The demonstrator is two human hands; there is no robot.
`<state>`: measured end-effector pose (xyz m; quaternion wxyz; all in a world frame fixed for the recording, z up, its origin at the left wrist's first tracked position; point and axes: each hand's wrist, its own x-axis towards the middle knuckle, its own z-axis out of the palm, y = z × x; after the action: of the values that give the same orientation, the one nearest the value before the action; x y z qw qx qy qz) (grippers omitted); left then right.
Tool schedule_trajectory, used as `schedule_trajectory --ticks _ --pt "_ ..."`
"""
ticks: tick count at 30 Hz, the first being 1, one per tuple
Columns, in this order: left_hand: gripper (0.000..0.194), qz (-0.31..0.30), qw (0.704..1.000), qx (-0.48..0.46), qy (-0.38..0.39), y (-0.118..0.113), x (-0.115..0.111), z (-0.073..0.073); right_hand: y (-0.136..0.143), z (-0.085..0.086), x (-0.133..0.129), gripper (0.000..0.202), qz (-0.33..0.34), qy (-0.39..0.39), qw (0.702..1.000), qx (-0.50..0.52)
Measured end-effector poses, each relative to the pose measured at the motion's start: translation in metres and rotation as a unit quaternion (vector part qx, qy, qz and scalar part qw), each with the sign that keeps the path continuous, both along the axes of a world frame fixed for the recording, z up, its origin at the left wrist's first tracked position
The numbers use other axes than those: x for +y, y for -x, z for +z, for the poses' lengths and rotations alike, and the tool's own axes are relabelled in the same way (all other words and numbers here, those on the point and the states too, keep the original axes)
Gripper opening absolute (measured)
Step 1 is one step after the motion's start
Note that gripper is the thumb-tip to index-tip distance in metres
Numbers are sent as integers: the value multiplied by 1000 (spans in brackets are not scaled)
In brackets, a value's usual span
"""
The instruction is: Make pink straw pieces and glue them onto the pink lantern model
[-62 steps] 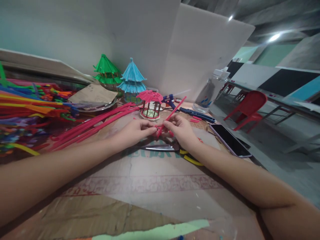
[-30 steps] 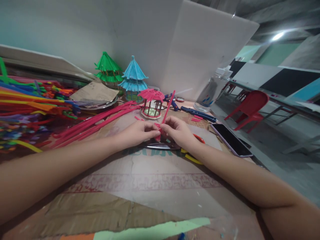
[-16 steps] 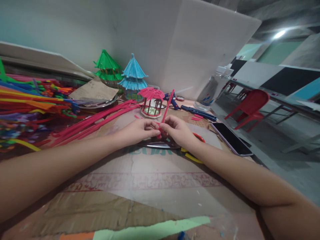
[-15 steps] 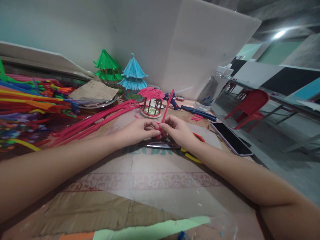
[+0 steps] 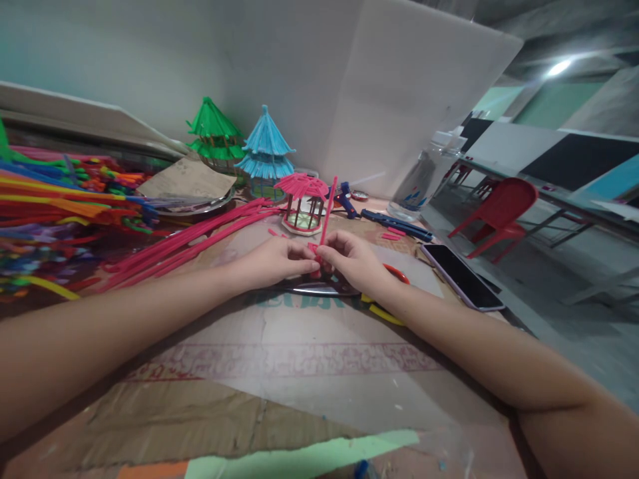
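Together over a shiny tray [image 5: 319, 290], my left hand [image 5: 294, 258] and my right hand [image 5: 349, 256] pinch a pink pipe cleaner [image 5: 329, 209]. Its long end sticks up from between the fingertips, and a small folded pink part shows where the hands meet; the fingers hide the rest. Just beyond stands a small pavilion model [image 5: 302, 205] with a pink roof and brown posts. Long pink pipe cleaners [image 5: 200, 243] lie in a bundle left of it. Short pink pieces [image 5: 393, 233] lie to the right.
Blue [image 5: 266, 150] and green [image 5: 214, 130] pavilion models stand behind. Many coloured pipe cleaners [image 5: 74, 199] fill the left side. On the right are a blue glue gun [image 5: 347, 199], a dark blue tool [image 5: 397, 225], a clear bottle [image 5: 414, 183], a phone [image 5: 462, 276] and orange-handled scissors [image 5: 397, 273].
The upright end of the pink pipe cleaner has swung a little left and stands steeper. Both hands stay in nearly the same place, still pinching.
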<state>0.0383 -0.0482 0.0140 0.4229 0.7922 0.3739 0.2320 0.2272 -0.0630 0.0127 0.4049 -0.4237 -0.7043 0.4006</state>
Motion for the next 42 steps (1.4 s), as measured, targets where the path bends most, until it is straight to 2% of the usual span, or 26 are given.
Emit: schedule_trajectory --ticks 9,18,22,33,42 --pt "30 -13 998 -51 36 0 1 -1 2 1 0 20 13 15 999 38" --pt "23 -35 992 -105 58 -2 0 0 0 -2 2 21 36 24 998 41" --pt "19 -32 992 -103 63 -3 0 -1 0 -2 1 22 32 30 998 50" --pt "26 -8 998 -46 45 -1 1 -2 2 0 0 18 37 31 998 44" --pt "24 -17 996 -63 55 0 3 -2 2 -1 -1 19 45 44 997 44"
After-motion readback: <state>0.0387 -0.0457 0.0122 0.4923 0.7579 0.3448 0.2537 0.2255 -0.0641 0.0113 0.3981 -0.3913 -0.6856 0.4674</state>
